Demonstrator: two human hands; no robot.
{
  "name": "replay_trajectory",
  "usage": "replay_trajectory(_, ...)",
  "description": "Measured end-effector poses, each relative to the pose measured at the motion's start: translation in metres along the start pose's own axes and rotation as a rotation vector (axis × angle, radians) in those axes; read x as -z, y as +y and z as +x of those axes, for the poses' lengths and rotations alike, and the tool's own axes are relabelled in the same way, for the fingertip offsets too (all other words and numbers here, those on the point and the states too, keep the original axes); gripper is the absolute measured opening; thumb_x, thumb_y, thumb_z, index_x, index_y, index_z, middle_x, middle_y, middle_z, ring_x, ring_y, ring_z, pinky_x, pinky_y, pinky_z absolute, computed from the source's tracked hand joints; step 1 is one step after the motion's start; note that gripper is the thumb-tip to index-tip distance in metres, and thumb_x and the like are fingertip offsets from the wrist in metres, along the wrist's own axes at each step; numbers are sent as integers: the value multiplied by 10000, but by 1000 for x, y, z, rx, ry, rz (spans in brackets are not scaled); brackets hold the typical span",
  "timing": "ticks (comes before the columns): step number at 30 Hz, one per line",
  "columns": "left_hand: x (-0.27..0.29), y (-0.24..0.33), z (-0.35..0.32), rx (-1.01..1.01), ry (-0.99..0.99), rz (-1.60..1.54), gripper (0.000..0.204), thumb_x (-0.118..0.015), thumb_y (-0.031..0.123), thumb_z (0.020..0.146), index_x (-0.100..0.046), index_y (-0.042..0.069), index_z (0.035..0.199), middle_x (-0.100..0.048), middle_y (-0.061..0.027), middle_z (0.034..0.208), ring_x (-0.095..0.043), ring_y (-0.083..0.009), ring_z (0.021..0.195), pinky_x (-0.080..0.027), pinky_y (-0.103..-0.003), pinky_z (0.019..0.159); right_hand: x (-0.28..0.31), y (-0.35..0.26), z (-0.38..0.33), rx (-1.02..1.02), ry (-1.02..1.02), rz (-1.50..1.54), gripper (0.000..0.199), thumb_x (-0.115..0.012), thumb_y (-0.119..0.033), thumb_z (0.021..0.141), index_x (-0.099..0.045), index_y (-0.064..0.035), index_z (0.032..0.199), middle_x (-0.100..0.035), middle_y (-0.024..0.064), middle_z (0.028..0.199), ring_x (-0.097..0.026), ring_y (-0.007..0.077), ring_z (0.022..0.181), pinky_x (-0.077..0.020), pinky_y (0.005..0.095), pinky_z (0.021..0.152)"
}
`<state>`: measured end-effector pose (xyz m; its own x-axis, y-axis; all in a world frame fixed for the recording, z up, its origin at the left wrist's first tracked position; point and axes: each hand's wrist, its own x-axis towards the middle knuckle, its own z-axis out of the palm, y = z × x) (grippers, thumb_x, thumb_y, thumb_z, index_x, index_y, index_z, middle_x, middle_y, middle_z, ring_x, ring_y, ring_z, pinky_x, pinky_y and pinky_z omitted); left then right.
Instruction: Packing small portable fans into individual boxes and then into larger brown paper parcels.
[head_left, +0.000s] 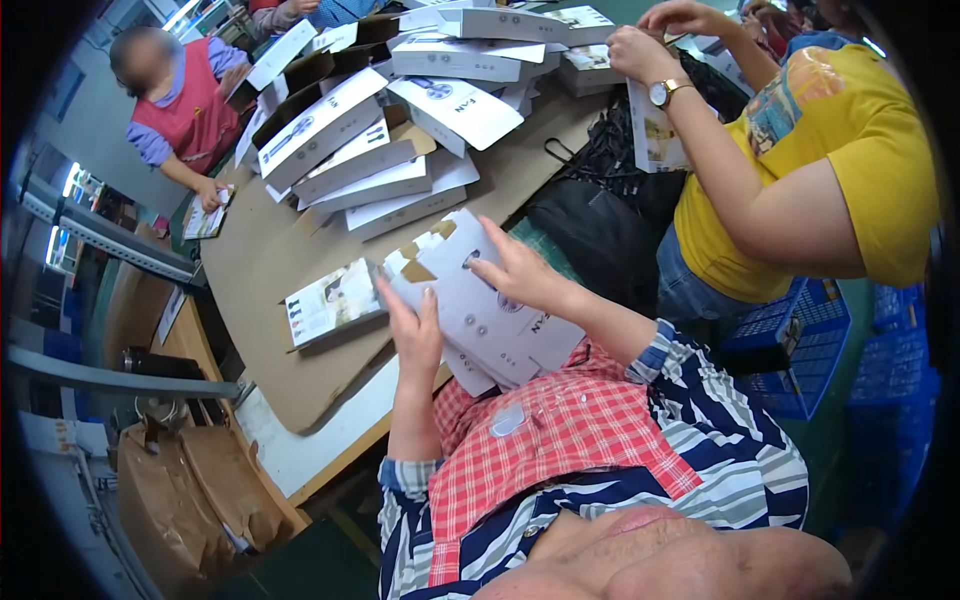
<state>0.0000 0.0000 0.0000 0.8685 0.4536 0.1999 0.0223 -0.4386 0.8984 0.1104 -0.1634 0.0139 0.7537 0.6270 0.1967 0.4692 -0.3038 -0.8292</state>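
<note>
A white printed carton [490, 325] is tilted up in front of my apron, its lower end resting against my lap. Its top end is uncovered, and brown inner flaps [415, 268] stick out there. My right hand [520, 272] grips the right edge, with the thumb across the printed face. On the left edge is my left hand [412, 328], thumb on the face and fingers along the side; part of the grip is hidden. More white board shows beneath the carton's lower left. Beside my left hand, a smaller picture-printed box [335, 302] lies on the table.
White fan cartons [340, 135] lie in a large pile across the brown-covered table [255, 290]. A co-worker in yellow [800, 170] works at the right near black bundled items [610, 160]. Another person [190, 110] handles a box at far left. Blue crates [800, 350] stand at right.
</note>
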Motion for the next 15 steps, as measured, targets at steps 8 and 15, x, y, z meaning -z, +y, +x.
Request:
replay_trajectory(8,4,10,-8,-166,185,117,689,-500,136,903,-75,-50,1412,-159,-243,1460,-148,-325,1366,-136,-396,1109,8,-30,-16,228,124,-176,682,-584,-236,851,-227,65,1349,-449,324,1226,-476,407,1136,-383,398,961)
replay_trajectory(15,30,29,-11,221,-238,-821,491,-519,108,913,-315,0,1347,-533,-169,1211,-554,-219,1061,-431,-349,936,27,-65,-34,193,-41,289,363,-560,-265,895,-540,-8,1150,-611,174,976,-593,322,916,-451,367,801)
